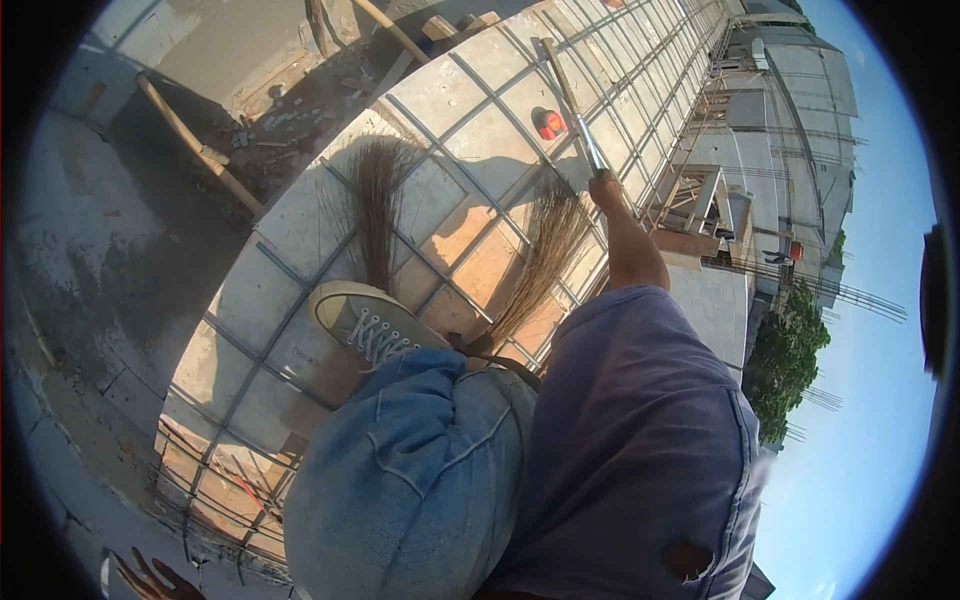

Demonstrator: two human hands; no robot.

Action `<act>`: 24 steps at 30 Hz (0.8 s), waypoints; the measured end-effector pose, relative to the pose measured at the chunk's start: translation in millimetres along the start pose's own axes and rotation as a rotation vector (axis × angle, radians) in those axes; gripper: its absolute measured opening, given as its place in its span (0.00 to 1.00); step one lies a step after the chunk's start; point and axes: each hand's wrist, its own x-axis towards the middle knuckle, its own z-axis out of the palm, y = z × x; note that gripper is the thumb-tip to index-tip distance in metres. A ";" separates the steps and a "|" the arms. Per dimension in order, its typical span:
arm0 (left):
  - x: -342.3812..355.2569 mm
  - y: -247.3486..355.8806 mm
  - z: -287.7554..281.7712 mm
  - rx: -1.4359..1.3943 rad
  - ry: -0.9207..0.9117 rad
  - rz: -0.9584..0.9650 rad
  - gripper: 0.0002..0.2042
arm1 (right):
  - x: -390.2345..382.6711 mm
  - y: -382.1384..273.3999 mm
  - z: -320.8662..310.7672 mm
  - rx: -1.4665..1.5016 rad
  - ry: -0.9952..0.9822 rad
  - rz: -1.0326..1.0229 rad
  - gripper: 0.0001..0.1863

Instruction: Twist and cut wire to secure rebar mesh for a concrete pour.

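Observation:
My right hand (608, 190) grips a long thin pole (565, 90) with a silver sleeve, stretched out over a grid of steel bars (447, 140) on pale slab boards (610, 60). A red and yellow round object (549, 124) sits among the bars just left of the pole. Two bunches of long brown bristles (375, 210), (530, 260) lie on the grid beside my grey laced shoe (360, 325). My left hand (150, 578) shows at the lower left edge, fingers spread.
A drop left of the slab holds wooden poles (185, 130), rubble and a concrete wall (90, 260). At right are timber frames (700, 200), protruding rebar (860, 300), pale structures (810, 110) and a green tree (785, 360).

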 end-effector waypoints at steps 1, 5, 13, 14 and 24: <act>-4.6 22.6 34.7 -0.157 -0.026 -0.119 0.16 | 42.9 32.3 -24.7 -0.071 0.021 -0.018 0.24; 47.3 52.3 36.1 -0.237 -0.253 -0.264 0.15 | 23.5 66.5 1.7 0.076 -0.315 0.151 0.25; 0.2 44.2 24.6 -0.203 -0.282 -0.367 0.16 | 58.5 -34.1 -85.0 0.497 -0.073 0.091 0.23; -20.8 37.7 26.0 -0.207 -0.250 -0.437 0.16 | 62.1 -51.1 -99.7 0.555 -0.058 0.056 0.23; -130.6 41.0 21.3 -0.217 -0.027 -0.975 0.13 | -26.7 -279.1 -274.5 1.331 -0.110 -0.425 0.22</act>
